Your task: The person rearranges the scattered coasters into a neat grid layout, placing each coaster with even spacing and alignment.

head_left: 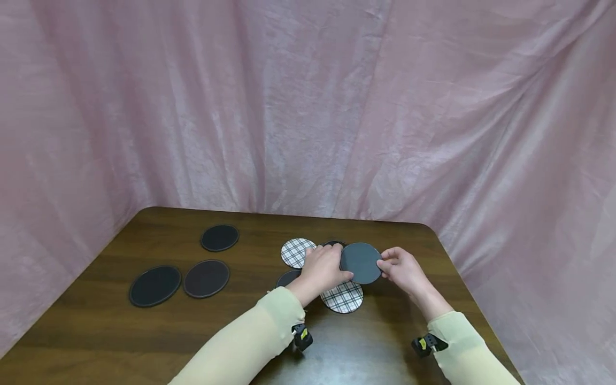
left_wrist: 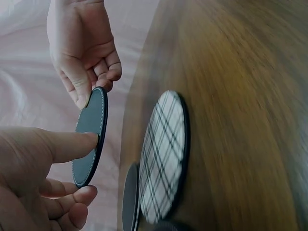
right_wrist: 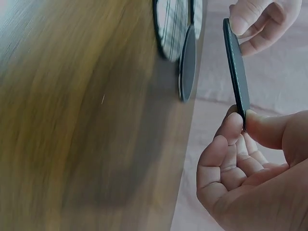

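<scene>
Above the right half of the table, both hands hold a round dark grey-green coaster (head_left: pixel 361 263) with light edge stitching. My left hand (head_left: pixel 323 271) has its thumb on the coaster's face and its fingers at the rim, as the left wrist view shows. On the opposite edge, my right hand (head_left: pixel 404 272) pinches the coaster between thumb and fingers. Below lies a white plaid coaster (head_left: pixel 343 300), with another plaid coaster (head_left: pixel 294 252) farther back. A dark coaster (head_left: pixel 287 278) is partly hidden by the left hand, and so is a dark one behind it (right_wrist: pixel 188 67).
On the left side of the table (head_left: pixel 250 331) lie three dark round coasters: one at the back (head_left: pixel 220 237), one in the middle (head_left: pixel 207 278) and one farthest left (head_left: pixel 155 286). A pink curtain (head_left: pixel 298 107) hangs behind the table's far edge.
</scene>
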`<action>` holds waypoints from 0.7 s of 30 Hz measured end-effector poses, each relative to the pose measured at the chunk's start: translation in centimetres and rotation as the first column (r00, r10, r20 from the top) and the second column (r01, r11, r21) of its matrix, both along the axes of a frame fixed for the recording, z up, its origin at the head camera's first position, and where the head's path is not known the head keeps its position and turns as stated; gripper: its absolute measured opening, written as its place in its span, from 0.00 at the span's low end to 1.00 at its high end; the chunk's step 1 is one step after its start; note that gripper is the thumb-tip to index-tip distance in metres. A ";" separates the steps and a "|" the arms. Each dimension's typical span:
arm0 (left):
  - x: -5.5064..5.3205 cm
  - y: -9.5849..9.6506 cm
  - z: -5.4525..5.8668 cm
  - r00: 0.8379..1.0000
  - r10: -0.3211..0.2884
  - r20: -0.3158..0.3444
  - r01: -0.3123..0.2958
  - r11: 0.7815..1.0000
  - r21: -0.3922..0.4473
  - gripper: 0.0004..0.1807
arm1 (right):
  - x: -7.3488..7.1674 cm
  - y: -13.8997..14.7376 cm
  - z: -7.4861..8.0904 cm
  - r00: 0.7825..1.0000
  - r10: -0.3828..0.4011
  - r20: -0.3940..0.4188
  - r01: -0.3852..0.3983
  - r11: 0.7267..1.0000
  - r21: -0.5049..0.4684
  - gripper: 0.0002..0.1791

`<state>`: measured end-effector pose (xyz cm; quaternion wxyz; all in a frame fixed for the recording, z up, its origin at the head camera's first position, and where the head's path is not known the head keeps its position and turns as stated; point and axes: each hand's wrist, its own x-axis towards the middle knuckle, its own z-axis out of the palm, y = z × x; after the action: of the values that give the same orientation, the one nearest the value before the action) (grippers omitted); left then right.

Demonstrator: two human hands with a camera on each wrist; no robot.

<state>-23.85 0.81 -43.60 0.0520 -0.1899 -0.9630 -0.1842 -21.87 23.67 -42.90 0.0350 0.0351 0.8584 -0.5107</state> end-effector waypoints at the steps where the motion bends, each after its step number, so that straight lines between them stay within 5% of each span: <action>1: 0.0 -0.3 0.0 1.000 0.006 0.002 -0.006 1.000 0.000 0.35 | -0.1 -0.4 0.0 1.000 0.004 0.000 -0.004 1.000 -0.002 0.14; 21: 0.7 -8.0 -0.9 0.996 0.078 0.040 -0.080 0.995 0.065 0.40 | -1.9 -7.9 -0.8 0.996 0.092 -0.004 -0.092 0.996 -0.008 0.11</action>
<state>-23.18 -7.17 -44.53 0.0477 -0.1463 -0.9639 -0.2172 -23.74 15.72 -43.73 0.0569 -0.0057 0.8570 -0.5122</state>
